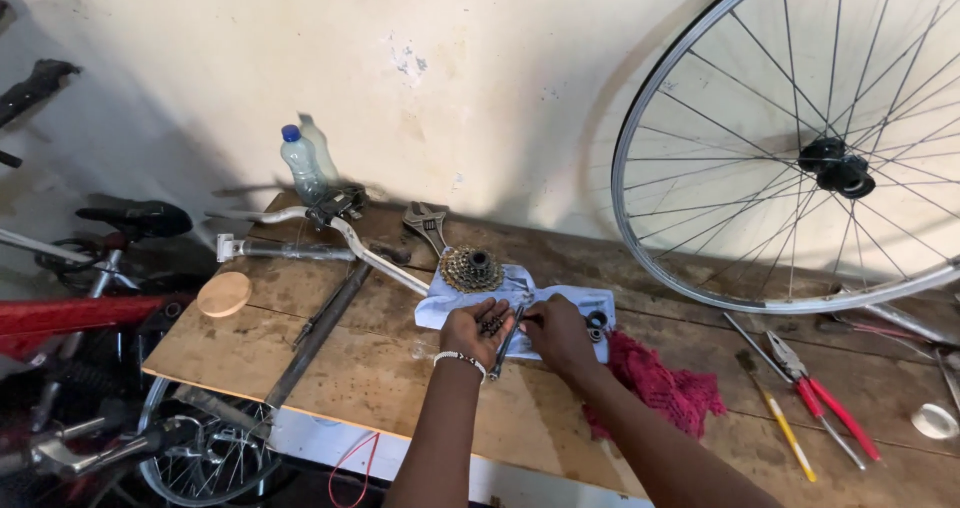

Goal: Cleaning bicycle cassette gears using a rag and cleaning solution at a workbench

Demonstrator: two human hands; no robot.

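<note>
My left hand [472, 332] is cupped palm up over a white cloth [520, 308] on the wooden bench and holds several small dark metal parts [493, 323]. My right hand [553, 330] is beside it, its fingers pinched on a thin metal axle rod [506, 346] that slants down toward me between the hands. A rusty multi-speed sprocket cluster [470, 268] lies on the far left end of the cloth. A small dark ring [597, 320] sits on the cloth to the right of my right hand.
A spoked bicycle wheel [800, 158] leans on the wall at right. A red rag [665, 383], red-handled pliers [825, 393], a yellow-handled screwdriver [780, 423], an adjustable wrench [427, 223], handlebars [350, 238], a water bottle [300, 163] and a round wooden disc [224, 294] lie about. Bicycles stand at left.
</note>
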